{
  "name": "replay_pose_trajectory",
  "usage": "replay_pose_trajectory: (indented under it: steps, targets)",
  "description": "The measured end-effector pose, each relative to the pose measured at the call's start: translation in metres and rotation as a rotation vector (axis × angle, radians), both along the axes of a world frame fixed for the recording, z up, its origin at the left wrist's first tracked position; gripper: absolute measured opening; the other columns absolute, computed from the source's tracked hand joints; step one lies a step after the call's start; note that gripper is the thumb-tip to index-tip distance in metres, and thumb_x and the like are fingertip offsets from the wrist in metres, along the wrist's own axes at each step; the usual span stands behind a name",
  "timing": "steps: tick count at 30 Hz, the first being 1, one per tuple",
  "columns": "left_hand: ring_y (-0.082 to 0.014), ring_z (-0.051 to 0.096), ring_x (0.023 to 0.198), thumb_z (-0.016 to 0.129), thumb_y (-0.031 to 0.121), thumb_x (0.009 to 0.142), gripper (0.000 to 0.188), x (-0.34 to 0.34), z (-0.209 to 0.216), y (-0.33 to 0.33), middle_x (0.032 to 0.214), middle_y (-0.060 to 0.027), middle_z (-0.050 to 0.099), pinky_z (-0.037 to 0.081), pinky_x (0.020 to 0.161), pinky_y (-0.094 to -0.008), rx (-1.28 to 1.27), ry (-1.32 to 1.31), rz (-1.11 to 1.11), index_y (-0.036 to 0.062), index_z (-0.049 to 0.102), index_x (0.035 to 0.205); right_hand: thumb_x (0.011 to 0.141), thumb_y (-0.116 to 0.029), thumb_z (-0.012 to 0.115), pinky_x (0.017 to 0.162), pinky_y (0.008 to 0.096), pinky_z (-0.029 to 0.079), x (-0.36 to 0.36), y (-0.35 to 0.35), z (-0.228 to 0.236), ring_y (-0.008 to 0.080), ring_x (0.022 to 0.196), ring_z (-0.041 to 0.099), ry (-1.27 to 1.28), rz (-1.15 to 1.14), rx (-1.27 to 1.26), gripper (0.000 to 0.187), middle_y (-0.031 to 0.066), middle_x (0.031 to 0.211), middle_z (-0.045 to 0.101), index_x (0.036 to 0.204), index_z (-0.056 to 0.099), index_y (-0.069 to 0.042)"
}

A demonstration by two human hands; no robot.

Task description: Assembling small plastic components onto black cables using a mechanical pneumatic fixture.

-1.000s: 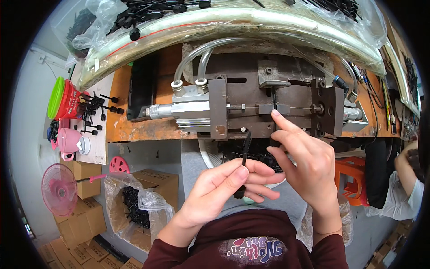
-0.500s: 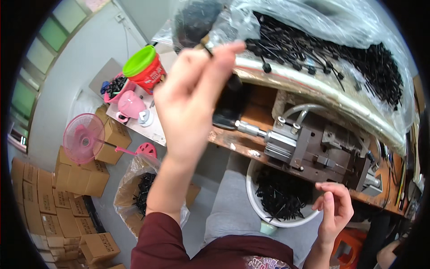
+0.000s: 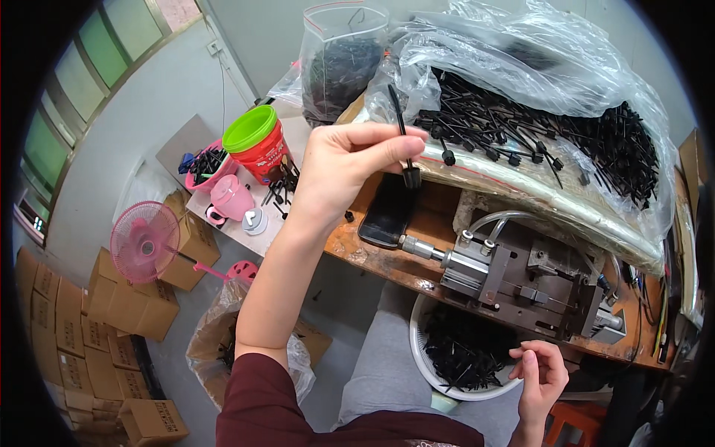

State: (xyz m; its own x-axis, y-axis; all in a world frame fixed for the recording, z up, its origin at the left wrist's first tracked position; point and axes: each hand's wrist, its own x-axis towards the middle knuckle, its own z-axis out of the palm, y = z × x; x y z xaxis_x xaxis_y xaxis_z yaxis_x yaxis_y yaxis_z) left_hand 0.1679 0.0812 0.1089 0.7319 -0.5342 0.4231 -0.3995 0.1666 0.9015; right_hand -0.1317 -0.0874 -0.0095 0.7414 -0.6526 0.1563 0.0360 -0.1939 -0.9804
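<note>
My left hand (image 3: 335, 167) is raised over the near edge of the bench. Thumb and fingers pinch a thin black rod (image 3: 399, 112) with a round knobbed end hanging down and the slim end up. Below it lies a black smartphone (image 3: 382, 220), beside a metal clamping fixture (image 3: 471, 270) with an air cylinder. My right hand (image 3: 542, 378) hovers by the right rim of a white basket (image 3: 419, 356) on my lap, its fingers loosely curled and apart with nothing visible in them. Many black rods (image 3: 465, 354) fill that basket.
Behind the fixture, a clear plastic sheet (image 3: 521, 71) partly covers a heap of black knobbed rods (image 3: 618, 153). A zip bag (image 3: 342, 74) of dark parts stands at the back. Leftward are a red bucket (image 3: 261, 155), pink fan (image 3: 145, 242) and cardboard boxes (image 3: 82, 350).
My left hand has come down and right from its blurred earlier position, and the rod in it now shows clearly. My right hand has shifted slightly down and left.
</note>
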Motion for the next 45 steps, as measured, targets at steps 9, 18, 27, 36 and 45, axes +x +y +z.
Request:
replay_pose_trajectory:
  steps: [9,18,27,36,45]
  targets:
    - [-0.008,0.061,0.073,0.068,0.01,0.087,0.02,-0.037,0.003,0.015,0.083,-0.006,0.071,0.048,0.069,-0.0227,0.188,0.098,-0.183,-0.0023,0.073,0.101,0.093,-0.002,0.058,0.053,0.0196,0.045,0.004,0.003,0.002,0.0085,0.056,0.057,-0.025,0.037,0.088,0.011,0.014,0.083,0.069,0.1,0.061,0.006]
    - [-0.0094,0.065,0.079,0.07,0.006,0.086,0.014,-0.019,0.031,-0.001,0.095,-0.0085,0.073,0.052,0.076,-0.0235,-0.035,-0.315,0.22,-0.0025,0.074,0.097,0.09,0.001,0.059,0.054,0.0197,0.047,0.016,0.008,0.018,0.0104,0.057,0.06,-0.135,0.064,-0.062,0.01,0.0155,0.083,0.069,0.098,0.062,0.007]
    - [-0.0307,0.047,0.131,0.067,0.004,0.086,0.055,0.116,0.12,-0.033,0.138,-0.024,0.051,0.036,0.11,-0.039,0.071,-0.353,0.667,0.002,0.05,0.138,0.091,0.001,0.056,0.054,0.021,0.047,0.004,0.01,0.007,0.011,0.057,0.059,-0.097,0.009,-0.116,0.012,0.0155,0.081,0.069,0.101,0.06,0.007]
    - [-0.0067,0.063,0.065,0.07,0.011,0.087,0.012,-0.008,-0.027,0.016,0.073,-0.0048,0.07,0.049,0.058,-0.0236,0.21,-0.512,0.465,0.0,0.072,0.09,0.094,-0.002,0.053,0.052,0.0189,0.044,-0.02,-0.018,0.008,0.0093,0.055,0.056,-0.075,-0.162,-0.079,0.013,0.0145,0.079,0.067,0.102,0.059,0.006]
    - [-0.0361,0.063,0.098,0.073,0.034,0.081,0.046,0.042,-0.146,0.004,0.102,-0.0199,0.067,0.05,0.087,-0.0414,0.818,-0.64,0.46,0.0021,0.063,0.114,0.091,0.002,0.056,0.054,0.0211,0.048,-0.01,0.0,0.008,0.0131,0.061,0.062,-0.124,-0.049,-0.085,0.012,0.0155,0.082,0.068,0.1,0.062,0.008]
